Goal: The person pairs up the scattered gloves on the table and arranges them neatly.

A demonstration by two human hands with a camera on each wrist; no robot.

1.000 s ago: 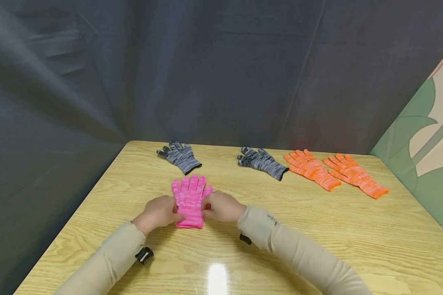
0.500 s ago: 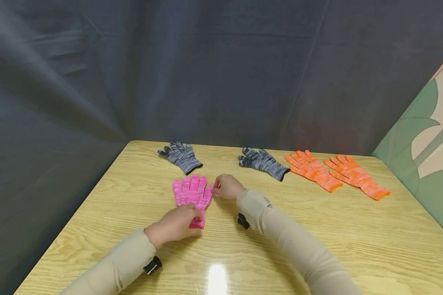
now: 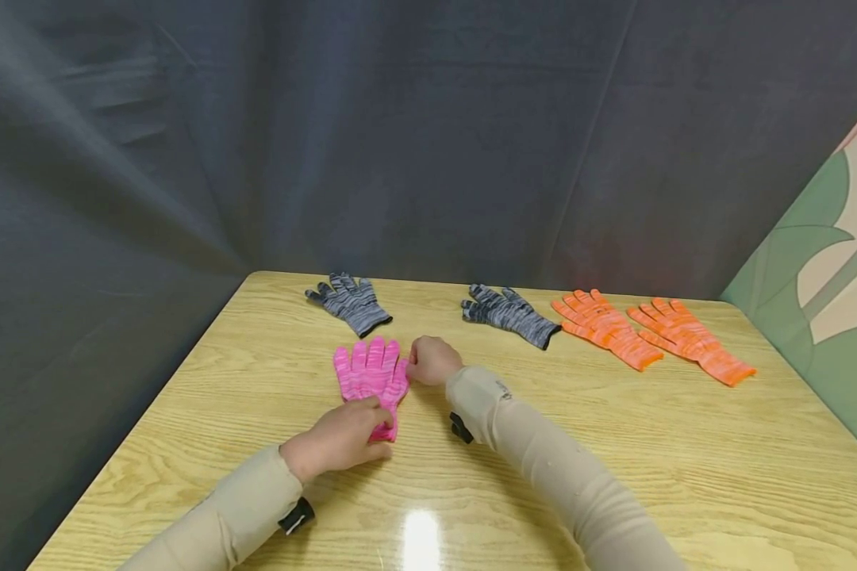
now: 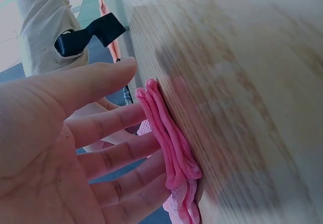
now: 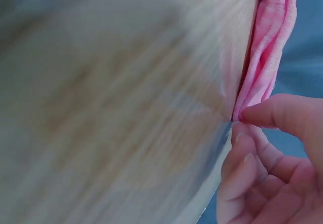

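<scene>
A pink knitted glove (image 3: pixel 374 377) lies palm-flat on the wooden table, fingers pointing away from me. My left hand (image 3: pixel 346 434) rests across its cuff end and hides part of it. In the left wrist view, the straight fingers (image 4: pixel 108 161) lie on the glove's far side with the thumb held apart, and the pink cuff (image 4: pixel 169 138) shows layered edges. My right hand (image 3: pixel 434 361) is at the tip of the glove's thumb. Its thumb and forefinger pinch the pink fabric (image 5: pixel 270 42) at the end in the right wrist view.
Behind the pink glove lie two grey-black gloves, one at the left (image 3: pixel 351 305) and one at the middle (image 3: pixel 509 315). Two orange gloves (image 3: pixel 607 329) lie side by side at the right. A dark curtain (image 3: pixel 428 143) hangs along the table's back edge.
My left hand has moved right over the cuff. My right hand has gone from the cuff's side up to the glove's thumb, which now sits slightly closer to its fingers.
</scene>
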